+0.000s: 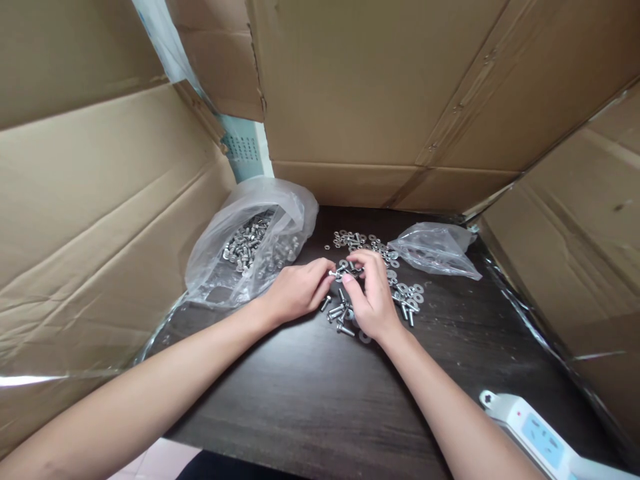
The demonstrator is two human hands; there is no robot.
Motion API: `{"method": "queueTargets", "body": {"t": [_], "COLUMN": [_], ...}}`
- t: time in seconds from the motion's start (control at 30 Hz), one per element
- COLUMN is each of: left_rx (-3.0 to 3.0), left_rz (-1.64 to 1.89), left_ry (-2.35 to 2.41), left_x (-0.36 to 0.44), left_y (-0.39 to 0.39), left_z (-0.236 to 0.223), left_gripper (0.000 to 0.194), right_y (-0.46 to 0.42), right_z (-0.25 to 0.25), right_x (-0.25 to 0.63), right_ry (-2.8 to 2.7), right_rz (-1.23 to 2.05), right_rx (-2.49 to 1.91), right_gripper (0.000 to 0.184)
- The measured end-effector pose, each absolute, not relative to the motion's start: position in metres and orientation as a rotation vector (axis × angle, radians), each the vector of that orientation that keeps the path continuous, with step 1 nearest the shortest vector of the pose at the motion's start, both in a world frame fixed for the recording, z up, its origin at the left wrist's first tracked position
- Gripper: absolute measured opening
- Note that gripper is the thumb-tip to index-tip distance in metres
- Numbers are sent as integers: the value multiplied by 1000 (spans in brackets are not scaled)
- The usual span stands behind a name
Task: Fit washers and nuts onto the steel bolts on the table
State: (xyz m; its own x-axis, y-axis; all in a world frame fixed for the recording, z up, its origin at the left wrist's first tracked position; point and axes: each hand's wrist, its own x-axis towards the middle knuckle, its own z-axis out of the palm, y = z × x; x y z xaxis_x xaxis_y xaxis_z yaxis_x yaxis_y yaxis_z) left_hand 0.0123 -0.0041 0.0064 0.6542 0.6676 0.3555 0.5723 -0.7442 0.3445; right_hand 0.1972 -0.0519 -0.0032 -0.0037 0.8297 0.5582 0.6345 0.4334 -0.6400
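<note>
Head view, left hand: the left hand (300, 291), just right of the big bag (300, 200), pinches a small metal fastener (333, 273) between thumb and fingertips.
Right hand: the right hand (373, 293), farther right of the big bag, curls thumb and fingers towards that piece (whether they grip anything, I cannot tell).
Fastener: at the left fingertips, between the hands, right of the big bag; its exact type is too small to tell.
Bolts: loose bolts (346, 329) lie below and around the hands, right of the big bag.
Washers: flat washers (418, 289) are scattered farther right of the big bag, among more bolts.
Bag contents: metal hardware (246, 245) sits inside the big bag.
Small bag: a crumpled small bag (440, 247) lies well right of the big bag, on the dark table (300, 393).
</note>
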Motion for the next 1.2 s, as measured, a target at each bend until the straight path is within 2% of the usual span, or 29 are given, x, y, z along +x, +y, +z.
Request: {"method": "queueTargets", "body": {"t": [0.03, 0.17, 0.33, 0.4, 0.5, 0.57, 0.63, 0.77, 0.83, 0.87, 0.9, 1.0, 1.1, 1.13, 1.2], "left_rx": [2674, 2690, 2688, 2681, 2676, 2681, 2684, 2672, 2661, 2658, 2658, 2664, 2662, 2658, 2645], "left_rz": [687, 646, 642, 659, 680, 681, 687, 714, 730, 734, 734, 729, 723, 721, 719], "left_ry": [1004, 984, 993, 997, 999, 986, 969, 980, 998, 1002, 1002, 991, 979, 983, 1005], "left_x": [13, 13, 12, 12, 12, 13, 13, 12, 12, 12, 13, 13, 13, 13, 12], "left_y": [-4, -5, -5, -4, -5, -5, -5, -4, -3, -3, -3, -4, -5, -4, -4], "left_z": [7, 8, 7, 7, 6, 6, 6, 5, 5, 5, 5, 5, 5, 5, 4], "left_gripper": [23, 22, 20, 20, 21, 21, 21, 20, 20, 20, 20, 21, 21, 21, 20], "right_y": [-51, -48, -51, -51, -51, -49, -49, -52, -53, -53, -53, -51, -50, -50, -51], "right_z": [-4, -6, -4, -3, -4, -5, -5, -5, -4, -4, -4, -5, -5, -5, -4], "right_x": [198, 197, 196, 196, 196, 197, 197, 196, 195, 195, 196, 197, 197, 196, 195], "right_ry": [-1725, -1775, -1727, -1707, -1741, -1775, -1802, -1782, -1744, -1729, -1718, -1716, -1771, -1781, -1766], "right_rz": [255, 270, 273, 267, 261, 271, 289, 297, 277, 265, 251, 224, 234, 237, 234], "right_rx": [-1298, -1295, -1232, -1236, -1295, -1317, -1312, -1269, -1235, -1227, -1233, -1330, -1386, -1372, -1314], "right_gripper": [13, 26, 5, 19, 8, 23, 28, 7, 34, 42, 41, 12, 25, 23, 7]}}
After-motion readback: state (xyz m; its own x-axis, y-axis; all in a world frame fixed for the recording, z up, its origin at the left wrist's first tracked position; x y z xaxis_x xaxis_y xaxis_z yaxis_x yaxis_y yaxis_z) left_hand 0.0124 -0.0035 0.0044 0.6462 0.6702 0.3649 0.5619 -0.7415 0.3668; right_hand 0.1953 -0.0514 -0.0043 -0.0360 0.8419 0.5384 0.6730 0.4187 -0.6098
